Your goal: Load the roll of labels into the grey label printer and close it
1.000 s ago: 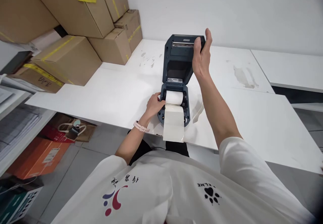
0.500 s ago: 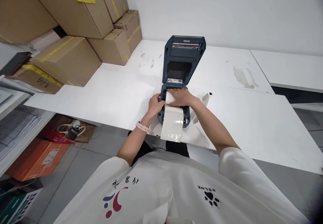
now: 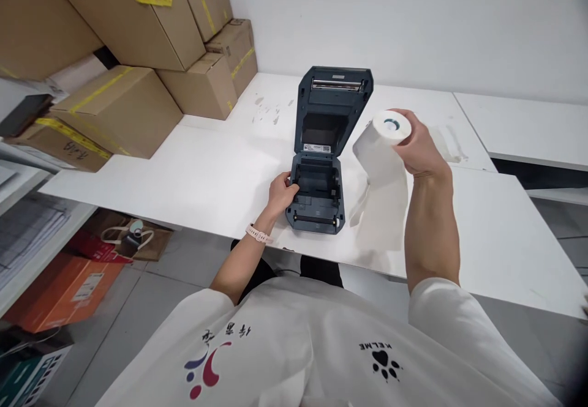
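A dark label printer (image 3: pixel 316 202) stands on the white table with its lid (image 3: pixel 328 104) raised and its roll bay bare. My left hand (image 3: pixel 282 193) grips the printer's left side, thumb over the rim and fingers mostly hidden. To the right of the printer, my right hand (image 3: pixel 420 144) holds a white label roll (image 3: pixel 379 134) up in the air, its core end facing me. From the roll a loose strip of labels (image 3: pixel 386 211) hangs down toward the table's front edge.
Cardboard boxes (image 3: pixel 124 110) with yellow tape are stacked on the table's left. Behind stands a white wall (image 3: pixel 413 27). Peeled patches (image 3: pixel 452 144) mark the tabletop at right. On the floor at left are an orange box (image 3: pixel 64 287) and a bag (image 3: pixel 156 245).
My right hand has lifted the label roll out of the printer and carried it to the right, its strip trailing. My left hand has stayed on the printer's left side.
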{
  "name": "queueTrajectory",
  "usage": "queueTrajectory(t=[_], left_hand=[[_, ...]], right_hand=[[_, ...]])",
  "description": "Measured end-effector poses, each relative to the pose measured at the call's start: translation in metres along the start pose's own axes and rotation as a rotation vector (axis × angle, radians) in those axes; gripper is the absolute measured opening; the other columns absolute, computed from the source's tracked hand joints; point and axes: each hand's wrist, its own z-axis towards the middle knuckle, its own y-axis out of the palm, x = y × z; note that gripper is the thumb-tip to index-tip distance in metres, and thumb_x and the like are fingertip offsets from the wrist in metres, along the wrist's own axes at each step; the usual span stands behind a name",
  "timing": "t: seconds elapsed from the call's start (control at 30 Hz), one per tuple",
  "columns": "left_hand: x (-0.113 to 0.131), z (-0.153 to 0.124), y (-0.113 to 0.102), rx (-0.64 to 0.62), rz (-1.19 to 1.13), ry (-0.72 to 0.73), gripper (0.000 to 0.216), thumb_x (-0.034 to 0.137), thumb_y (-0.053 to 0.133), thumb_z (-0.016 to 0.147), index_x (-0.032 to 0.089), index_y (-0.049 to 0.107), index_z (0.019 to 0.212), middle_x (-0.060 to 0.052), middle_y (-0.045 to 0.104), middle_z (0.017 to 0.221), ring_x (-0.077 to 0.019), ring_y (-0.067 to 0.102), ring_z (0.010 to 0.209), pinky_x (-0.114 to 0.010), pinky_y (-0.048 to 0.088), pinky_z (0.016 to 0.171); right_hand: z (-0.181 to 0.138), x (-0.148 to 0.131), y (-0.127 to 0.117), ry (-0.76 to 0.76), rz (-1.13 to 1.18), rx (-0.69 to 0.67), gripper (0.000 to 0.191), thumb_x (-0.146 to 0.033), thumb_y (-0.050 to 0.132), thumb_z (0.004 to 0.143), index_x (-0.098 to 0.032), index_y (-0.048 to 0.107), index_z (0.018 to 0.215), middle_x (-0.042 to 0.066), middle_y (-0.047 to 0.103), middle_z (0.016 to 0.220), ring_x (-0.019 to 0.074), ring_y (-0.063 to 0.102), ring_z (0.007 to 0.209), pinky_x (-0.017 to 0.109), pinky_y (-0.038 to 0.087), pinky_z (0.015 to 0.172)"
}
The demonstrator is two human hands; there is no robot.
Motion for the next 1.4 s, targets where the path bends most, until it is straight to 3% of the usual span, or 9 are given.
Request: queueTrajectory(t=[0.2,0.37,0.53,0.63,0.8,0.9,1.07,1.23,1.4], left_hand=[[-0.003,0.001,0.001,0.011,0.01,0.008,0.045,0.014,0.058,0.067,0.015,0.073,0.11,-0.002,0.063,0.078,-0.0164,0.054,0.071,-0.028,0.043,0.066],[-0.004,0.002,0.0,0.008,0.011,0.013,0.046,0.015,0.059,0.067,0.015,0.073,0.11,-0.002,0.063,0.078,-0.0163,0.053,0.07,-0.028,0.042,0.065],[-0.004,0.002,0.0,0.007,0.001,-0.001,0.045,0.017,0.059,0.066,0.016,0.073,0.109,0.0,0.059,0.073,-0.015,0.048,0.066,-0.028,0.039,0.063],[-0.005,0.002,0.0,0.009,-0.012,-0.006,0.047,0.017,0.059,0.065,0.016,0.073,0.109,0.0,0.058,0.073,-0.015,0.048,0.066,-0.028,0.039,0.064],[-0.004,0.001,0.0,0.008,0.005,0.005,0.046,0.017,0.058,0.066,0.016,0.073,0.11,0.0,0.056,0.071,-0.0153,0.047,0.065,-0.028,0.039,0.063],[-0.001,-0.001,0.0,0.008,-0.018,-0.019,0.045,0.015,0.059,0.067,0.015,0.073,0.11,-0.001,0.06,0.074,-0.0166,0.052,0.069,-0.029,0.042,0.065],[0.003,-0.002,0.0,0.015,-0.047,-0.033,0.045,0.014,0.061,0.066,0.015,0.073,0.109,-0.002,0.062,0.076,-0.0173,0.055,0.072,-0.03,0.045,0.067],[0.0,-0.001,0.0,0.021,-0.031,-0.019,0.045,0.014,0.06,0.067,0.014,0.073,0.109,0.0,0.059,0.072,-0.0159,0.052,0.069,-0.029,0.043,0.066],[-0.002,-0.001,0.0,0.011,-0.035,-0.021,0.049,0.017,0.059,0.067,0.014,0.072,0.115,0.001,0.055,0.07,-0.0141,0.045,0.063,-0.029,0.039,0.063]], right_hand=[[0.038,0.081,0.007,0.261,-0.135,0.326,0.074,-0.04,0.078,0.063,-0.018,0.052,0.129,0.018,0.064,0.129,0.0315,0.064,0.12,0.047,0.054,0.102],[0.04,0.11,0.022,0.463,-0.167,0.214,0.078,-0.024,0.078,0.052,-0.017,0.05,0.124,0.012,0.063,0.12,0.0266,0.062,0.11,0.041,0.058,0.093],[0.033,0.113,0.025,0.552,-0.244,0.099,0.084,-0.026,0.082,0.051,-0.018,0.05,0.128,0.013,0.062,0.124,0.0284,0.06,0.111,0.046,0.057,0.094],[0.022,0.114,0.005,0.509,-0.108,0.071,0.08,-0.033,0.084,0.056,-0.021,0.053,0.129,0.013,0.064,0.129,0.0285,0.061,0.121,0.047,0.05,0.106],[-0.028,0.122,-0.042,0.365,0.19,0.206,0.06,-0.044,0.082,0.063,-0.029,0.063,0.118,0.01,0.066,0.135,0.0256,0.064,0.126,0.045,0.047,0.112],[-0.06,0.123,-0.038,0.429,0.146,0.028,0.066,-0.04,0.089,0.053,-0.028,0.067,0.114,0.008,0.07,0.131,0.0256,0.067,0.117,0.044,0.052,0.103],[-0.072,0.103,-0.005,0.507,0.195,-0.148,0.063,-0.054,0.09,0.057,-0.024,0.07,0.109,0.006,0.075,0.104,0.0207,0.069,0.086,0.039,0.058,0.081],[-0.052,0.025,0.007,0.18,0.28,-0.277,0.062,-0.065,0.081,0.067,-0.026,0.07,0.113,0.006,0.073,0.091,0.0271,0.07,0.089,0.046,0.056,0.088],[-0.018,-0.044,0.067,-0.019,-0.281,-0.651,0.053,-0.051,0.063,0.089,-0.023,0.064,0.134,0.009,0.074,0.119,0.0317,0.07,0.104,0.043,0.053,0.089]])
